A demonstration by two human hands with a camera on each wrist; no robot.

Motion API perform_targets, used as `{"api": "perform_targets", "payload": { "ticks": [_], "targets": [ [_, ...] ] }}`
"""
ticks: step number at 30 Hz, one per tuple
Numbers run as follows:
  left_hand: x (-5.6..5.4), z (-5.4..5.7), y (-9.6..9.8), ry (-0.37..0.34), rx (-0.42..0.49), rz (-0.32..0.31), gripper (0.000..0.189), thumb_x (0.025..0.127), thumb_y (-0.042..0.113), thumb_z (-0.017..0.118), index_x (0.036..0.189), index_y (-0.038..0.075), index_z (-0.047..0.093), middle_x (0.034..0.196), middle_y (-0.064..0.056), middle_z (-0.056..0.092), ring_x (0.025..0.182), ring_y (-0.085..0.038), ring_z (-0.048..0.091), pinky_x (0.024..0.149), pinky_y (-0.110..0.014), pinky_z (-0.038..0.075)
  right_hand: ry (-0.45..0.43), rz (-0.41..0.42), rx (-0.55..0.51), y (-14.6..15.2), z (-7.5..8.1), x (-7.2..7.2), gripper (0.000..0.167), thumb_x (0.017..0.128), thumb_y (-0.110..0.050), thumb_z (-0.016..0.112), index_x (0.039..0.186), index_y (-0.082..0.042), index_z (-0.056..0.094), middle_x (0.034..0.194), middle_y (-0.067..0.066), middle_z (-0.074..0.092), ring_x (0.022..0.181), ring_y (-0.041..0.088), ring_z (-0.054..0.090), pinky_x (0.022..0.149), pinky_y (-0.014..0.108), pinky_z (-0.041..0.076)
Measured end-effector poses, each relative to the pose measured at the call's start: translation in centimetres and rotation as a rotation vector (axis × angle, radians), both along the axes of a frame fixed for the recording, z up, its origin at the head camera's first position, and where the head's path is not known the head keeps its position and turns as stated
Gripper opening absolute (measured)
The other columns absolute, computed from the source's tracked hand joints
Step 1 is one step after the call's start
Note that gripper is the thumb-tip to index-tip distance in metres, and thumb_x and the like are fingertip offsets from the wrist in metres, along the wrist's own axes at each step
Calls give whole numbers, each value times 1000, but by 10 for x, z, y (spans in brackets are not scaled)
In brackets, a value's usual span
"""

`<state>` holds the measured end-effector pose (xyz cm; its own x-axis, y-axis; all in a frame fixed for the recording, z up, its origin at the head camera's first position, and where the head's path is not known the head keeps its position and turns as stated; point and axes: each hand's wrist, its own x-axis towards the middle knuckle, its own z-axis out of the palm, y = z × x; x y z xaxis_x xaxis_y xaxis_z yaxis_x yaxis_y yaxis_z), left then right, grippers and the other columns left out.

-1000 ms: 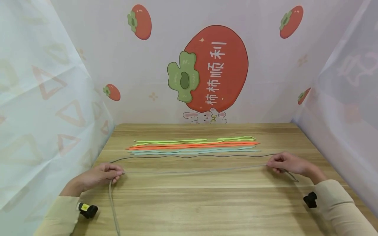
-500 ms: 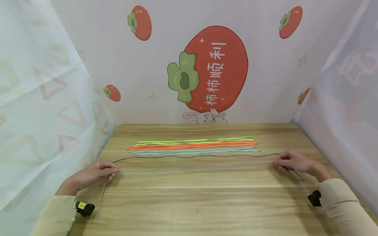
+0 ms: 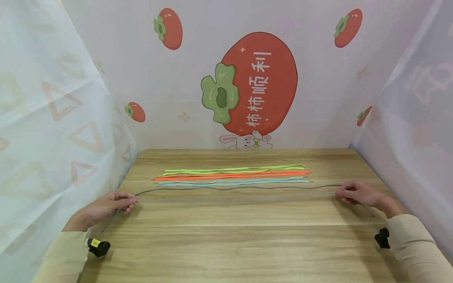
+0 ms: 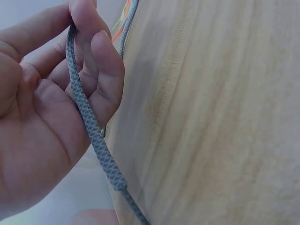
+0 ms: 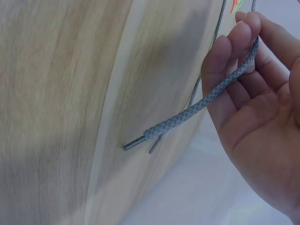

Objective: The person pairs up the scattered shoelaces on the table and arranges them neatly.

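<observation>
A grey patterned shoelace (image 3: 237, 197) is stretched across the table between my two hands, roughly level. My left hand (image 3: 106, 208) pinches it near the left side, and in the left wrist view the lace end (image 4: 96, 133) runs down across the palm to its hard tip. My right hand (image 3: 362, 194) pinches the same lace between thumb and fingertips; its other end (image 5: 197, 107) hangs past the palm in the right wrist view. Just behind lies a second grey shoelace (image 3: 219, 189), slightly wavy, its ends partly hidden by the hands.
Farther back, light blue laces (image 3: 230, 182), orange laces (image 3: 230, 175) and yellow-green laces (image 3: 212, 170) lie side by side on the wooden table (image 3: 233, 251). A printed cloth (image 3: 311, 129) stands behind, with white sheets (image 3: 53, 157) at both sides.
Both hands have moved outward, left hand leftward and right hand rightward, sliding along the lace. The long tail below the left hand has become short. The other laces have stayed in place.
</observation>
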<state>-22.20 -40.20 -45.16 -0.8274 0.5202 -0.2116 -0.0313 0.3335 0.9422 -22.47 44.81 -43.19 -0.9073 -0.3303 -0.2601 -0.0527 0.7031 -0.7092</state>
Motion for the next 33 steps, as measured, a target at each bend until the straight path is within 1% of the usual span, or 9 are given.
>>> {"api": "perform_targets", "payload": {
  "ticks": [4,10,14,18,23,26,29,33],
  "targets": [
    [-3,1,0,23,-50,38,40,113,16,50,128,-20,56,98,3,68,87,-4,64,81,-24,58,32,-11,26,1,0,0,34,111,-23,57,93,4,64,79,2,59,69,8,54,64,27,51],
    [-8,1,-2,64,-102,98,42,113,17,50,128,-22,55,98,2,69,86,-4,65,79,-24,60,76,-39,49,4,-1,-1,30,111,-21,57,98,4,67,81,3,61,71,7,55,66,26,52],
    [-11,0,-3,67,-105,127,42,113,17,50,128,-23,55,98,1,71,87,-5,66,79,-24,60,90,-63,78,9,-3,-3,29,111,-22,57,106,4,70,85,4,64,74,6,57,69,25,53],
    [-14,-4,-4,73,-116,164,44,113,16,51,131,-24,52,101,-1,73,88,-4,68,79,-24,61,100,-80,103,12,-4,-5,30,111,-23,57,108,4,70,87,4,66,76,5,58,70,25,54],
    [-17,-7,-5,67,-142,222,47,113,19,52,135,-23,51,103,-1,74,89,-5,68,80,-25,61,107,-93,104,14,-2,-7,31,110,-24,59,111,5,71,88,5,67,77,4,60,72,24,56],
    [-18,-7,-4,68,-164,254,48,112,22,54,136,-20,53,104,-3,74,90,-5,69,81,-25,61,111,-106,97,17,-2,-7,35,109,-24,60,117,9,70,93,6,71,80,3,63,74,23,58],
    [-20,-6,-2,80,-189,259,49,112,24,54,138,-18,53,106,-6,73,91,-5,68,82,-25,61,128,-115,86,20,-3,-7,36,109,-21,62,119,12,70,96,8,74,81,2,65,74,23,59],
    [-23,-4,2,80,-198,263,50,112,25,54,139,-17,52,108,-6,73,93,-6,69,83,-25,61,158,-119,114,25,-4,-10,34,108,-19,62,118,12,71,94,7,74,78,1,64,71,24,57]
  ]
}}
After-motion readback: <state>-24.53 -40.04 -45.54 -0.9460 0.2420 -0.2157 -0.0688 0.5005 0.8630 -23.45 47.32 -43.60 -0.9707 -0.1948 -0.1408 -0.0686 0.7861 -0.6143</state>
